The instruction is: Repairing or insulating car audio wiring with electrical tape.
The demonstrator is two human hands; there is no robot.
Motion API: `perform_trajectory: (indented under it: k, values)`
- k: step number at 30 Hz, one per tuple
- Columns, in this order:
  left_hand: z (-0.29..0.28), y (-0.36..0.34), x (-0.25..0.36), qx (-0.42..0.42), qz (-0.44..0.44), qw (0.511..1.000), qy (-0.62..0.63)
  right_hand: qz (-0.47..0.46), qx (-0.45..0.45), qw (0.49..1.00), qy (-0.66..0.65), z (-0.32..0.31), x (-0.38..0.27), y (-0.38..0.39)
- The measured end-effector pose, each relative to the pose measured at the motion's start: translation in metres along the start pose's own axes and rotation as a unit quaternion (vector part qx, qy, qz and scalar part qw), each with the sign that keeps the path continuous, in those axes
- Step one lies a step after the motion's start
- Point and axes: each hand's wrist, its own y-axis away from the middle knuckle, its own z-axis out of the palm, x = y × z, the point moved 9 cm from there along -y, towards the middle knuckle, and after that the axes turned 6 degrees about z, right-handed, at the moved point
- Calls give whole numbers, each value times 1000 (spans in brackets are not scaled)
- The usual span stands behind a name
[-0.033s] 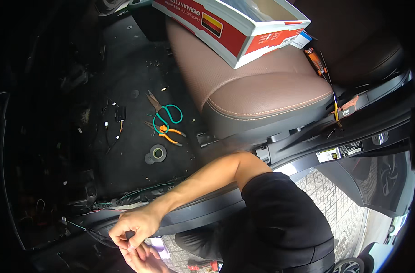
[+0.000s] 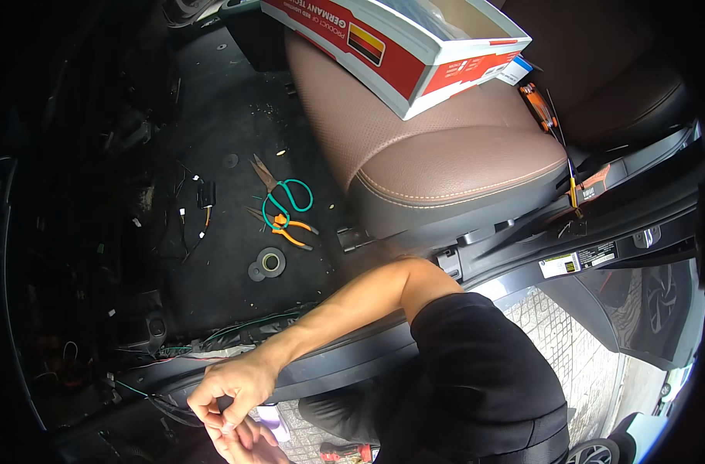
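My right hand (image 2: 240,384) reaches across the door sill at the lower left, its thumb and fingers pinched together. Just below, my left hand (image 2: 252,445) has its curled fingertips meeting those of the right, and its lower part is cut off by the frame edge. Whatever lies between the fingertips is too small and covered to make out. Dark wires (image 2: 170,410) run along the sill and pass behind my right hand. A thin teal wire (image 2: 129,387) joins them from a small pale connector.
Green-handled scissors (image 2: 292,195) lie over orange-handled pliers (image 2: 294,232) on the dark car floor, beside a tape roll (image 2: 271,263). A black module with wires (image 2: 205,195) is farther left. A red-and-white box (image 2: 437,81) stands on the brown seat (image 2: 453,155). A red-handled tool (image 2: 348,451) lies on the paving.
The whole view has shifted slightly. My hands stay together in the same pinching pose beside the sill.
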Motion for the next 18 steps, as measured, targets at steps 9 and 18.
perform_trajectory:
  k: [9,18]
  values:
    - [-15,-14,12,-28,102,991,-85,-83,-16,956,281,10,-18,-4]
    - [-17,-19,21,-40,268,957,-102,-151,52,954,254,8,-33,-4]
